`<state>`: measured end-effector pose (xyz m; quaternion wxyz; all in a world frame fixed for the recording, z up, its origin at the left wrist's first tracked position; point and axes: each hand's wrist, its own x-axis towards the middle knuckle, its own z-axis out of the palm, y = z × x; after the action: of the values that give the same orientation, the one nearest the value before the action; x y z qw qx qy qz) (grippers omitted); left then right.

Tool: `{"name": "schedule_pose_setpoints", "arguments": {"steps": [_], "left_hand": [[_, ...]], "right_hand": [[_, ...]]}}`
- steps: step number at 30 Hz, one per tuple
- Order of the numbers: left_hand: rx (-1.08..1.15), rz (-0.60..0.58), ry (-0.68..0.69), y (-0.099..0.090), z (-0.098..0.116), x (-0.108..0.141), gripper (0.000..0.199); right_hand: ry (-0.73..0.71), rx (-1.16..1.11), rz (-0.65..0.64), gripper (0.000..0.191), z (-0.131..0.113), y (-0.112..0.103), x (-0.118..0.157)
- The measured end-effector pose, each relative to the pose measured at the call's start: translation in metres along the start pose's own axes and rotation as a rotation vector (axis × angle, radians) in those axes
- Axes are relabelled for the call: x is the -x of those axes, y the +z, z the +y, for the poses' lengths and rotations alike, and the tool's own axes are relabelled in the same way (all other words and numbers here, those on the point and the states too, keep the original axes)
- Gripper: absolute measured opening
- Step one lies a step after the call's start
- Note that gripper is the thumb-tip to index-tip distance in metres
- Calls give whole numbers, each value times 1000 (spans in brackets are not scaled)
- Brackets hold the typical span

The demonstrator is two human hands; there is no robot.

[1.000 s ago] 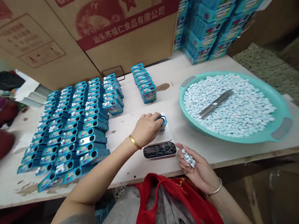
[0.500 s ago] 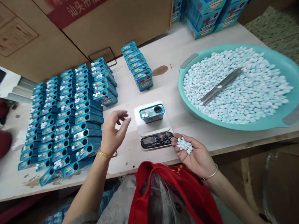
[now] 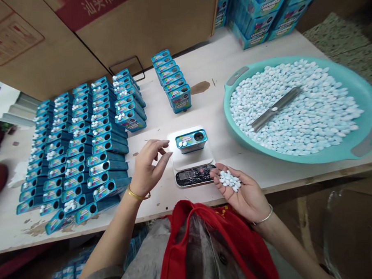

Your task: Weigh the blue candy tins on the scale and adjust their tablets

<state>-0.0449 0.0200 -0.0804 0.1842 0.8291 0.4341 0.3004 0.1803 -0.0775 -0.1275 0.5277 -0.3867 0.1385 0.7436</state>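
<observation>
My left hand (image 3: 148, 168) hangs open just left of a digital kitchen scale (image 3: 191, 155), fingers apart and touching nothing. An open blue mint tin (image 3: 191, 141) sits on the scale's platform with a few pale mints inside. My right hand (image 3: 240, 192) is cupped beside the scale's display, holding a small heap of pale blue mints (image 3: 229, 180). To the left, several rows of matching tins (image 3: 81, 152) stand on the table, many with open lids. On the right, a teal plastic basin (image 3: 297, 157) is filled with mints, and a steel scraper (image 3: 275, 109) lies on them.
A short stack of tins (image 3: 171, 80) stands behind the scale. Blue cartons (image 3: 254, 13) are piled at the back right, next to a large cardboard box (image 3: 138, 34). The white table's front edge (image 3: 298, 180) runs just past my hands, with my red apron below.
My left hand has lifted off the tin and moved left, fingers spread. The tin now shows fully on the scale, with mints inside. My right hand still holds its mints.
</observation>
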Motion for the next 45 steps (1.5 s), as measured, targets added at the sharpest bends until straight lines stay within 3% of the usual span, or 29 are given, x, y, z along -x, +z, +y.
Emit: {"name": "schedule_pose_setpoints", "arguments": {"steps": [6,11,15,21,23,25,27,30,33,35,37,41,45], "left_hand": [[-75,-286,197,-3,8,-34,37],[-310,-544,271,-6,12,-61,22],[-293,-617,271,-10,17,-70,18],[-4,-571,323,-9,39,-65,19],[12,-418,307,-4,36,-63,29],[18,-164,183,3,24,-59,43],[56,-9,39,15,6,-53,59],[175,-86,-54,37,-20,-39,78],[258,-169,-93,54,-31,-32,60],[242,-124,-92,52,-26,-40,43],[169,-42,-8,42,-12,-60,36],[-220,43,408,21,32,-115,34],[-558,69,724,37,60,-153,27]], "right_hand": [[38,44,-25,20,4,18,-5],[90,58,-91,18,10,34,-13],[134,39,-141,18,12,45,-21],[108,-108,-211,15,10,54,-29],[87,-127,-190,14,7,52,-28],[89,-103,-149,16,2,48,-27],[82,-84,-101,17,-2,44,-25],[44,-94,-43,19,-6,42,-22],[-1,-129,-26,18,-9,48,-19],[-52,-169,-31,15,-12,56,-16],[-131,-217,-54,14,-20,68,-12],[-317,-312,-130,17,-50,94,-11],[-434,-401,-153,15,-89,109,-19]]}}
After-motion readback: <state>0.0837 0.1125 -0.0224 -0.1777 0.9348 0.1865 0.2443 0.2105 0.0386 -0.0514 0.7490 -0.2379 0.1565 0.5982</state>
